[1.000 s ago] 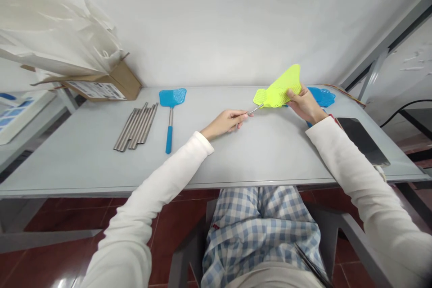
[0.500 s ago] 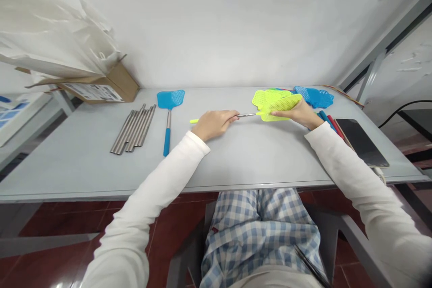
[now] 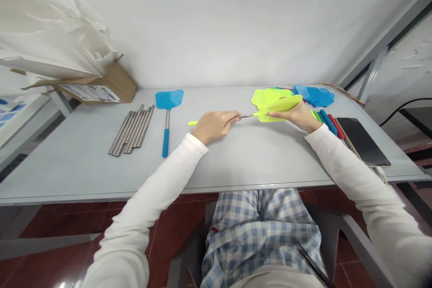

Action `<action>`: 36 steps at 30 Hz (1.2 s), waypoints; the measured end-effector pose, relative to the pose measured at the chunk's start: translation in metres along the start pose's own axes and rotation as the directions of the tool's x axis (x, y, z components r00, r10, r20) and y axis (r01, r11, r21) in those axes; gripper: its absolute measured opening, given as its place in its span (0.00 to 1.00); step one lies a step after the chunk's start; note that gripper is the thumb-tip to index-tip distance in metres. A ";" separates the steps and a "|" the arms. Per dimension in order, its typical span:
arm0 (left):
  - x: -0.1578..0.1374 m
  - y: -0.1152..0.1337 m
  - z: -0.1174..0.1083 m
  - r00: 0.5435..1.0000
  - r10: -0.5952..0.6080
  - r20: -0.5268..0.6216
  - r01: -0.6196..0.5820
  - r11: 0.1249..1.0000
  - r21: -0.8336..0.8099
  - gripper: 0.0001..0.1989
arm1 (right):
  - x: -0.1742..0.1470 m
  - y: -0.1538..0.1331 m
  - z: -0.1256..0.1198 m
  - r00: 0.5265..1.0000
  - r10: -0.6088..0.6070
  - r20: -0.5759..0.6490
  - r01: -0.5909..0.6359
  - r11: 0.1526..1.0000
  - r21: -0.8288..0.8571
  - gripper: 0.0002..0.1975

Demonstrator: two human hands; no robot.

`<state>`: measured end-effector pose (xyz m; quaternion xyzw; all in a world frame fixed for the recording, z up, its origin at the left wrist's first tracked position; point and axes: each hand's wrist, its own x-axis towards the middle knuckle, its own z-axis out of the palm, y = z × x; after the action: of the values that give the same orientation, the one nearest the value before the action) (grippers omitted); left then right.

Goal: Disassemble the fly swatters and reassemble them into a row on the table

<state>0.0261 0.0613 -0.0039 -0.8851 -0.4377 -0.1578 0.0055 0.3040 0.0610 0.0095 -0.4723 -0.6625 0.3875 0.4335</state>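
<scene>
A yellow-green fly swatter [image 3: 283, 105] lies crosswise between my hands above the table. My left hand [image 3: 218, 125] is closed around its metal rod, and the tip of a yellow-green handle sticks out on the left of the fist. My right hand [image 3: 299, 116] pinches the perforated head, thumb on the near face; its other fingers are mostly hidden behind it. Part of the thin rod shows between the hands. Just behind the held head rest more yellow-green swatter heads [image 3: 266, 97], and blue swatter heads [image 3: 315, 96] lie to their right.
Left on the grey table [image 3: 236, 162] are several metal tubes [image 3: 131, 130] and a blue fly swatter [image 3: 166, 121]. Blue tubes [image 3: 328, 121], a red tube [image 3: 336, 127] and a phone [image 3: 362, 141] lie at right. A cardboard box [image 3: 108, 85] stands back left, against the wall.
Both hands keep the same grip on the swatter and have barely moved. The view has shifted slightly, and more of the coloured tubes shows beside my right wrist.
</scene>
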 end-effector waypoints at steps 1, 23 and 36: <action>0.000 0.001 0.000 1.000 -0.007 0.002 0.007 1.000 -0.002 0.19 | 0.000 0.000 0.000 1.000 -0.001 -0.004 0.001 1.000 -0.005 0.20; -0.031 -0.040 -0.053 0.739 -0.640 0.212 0.538 0.370 -0.758 0.04 | 0.011 0.033 -0.035 0.999 -0.036 -0.002 0.036 0.999 0.020 0.26; -0.031 -0.088 -0.018 0.633 -0.763 0.133 0.767 0.595 -0.240 0.10 | 0.005 0.041 -0.014 0.992 -0.042 0.122 0.078 0.950 -0.301 0.22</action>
<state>-0.0649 0.0891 -0.0064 -0.6049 -0.7482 -0.1968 -0.1885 0.3282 0.0773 -0.0225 -0.4903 -0.7522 0.2935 0.3281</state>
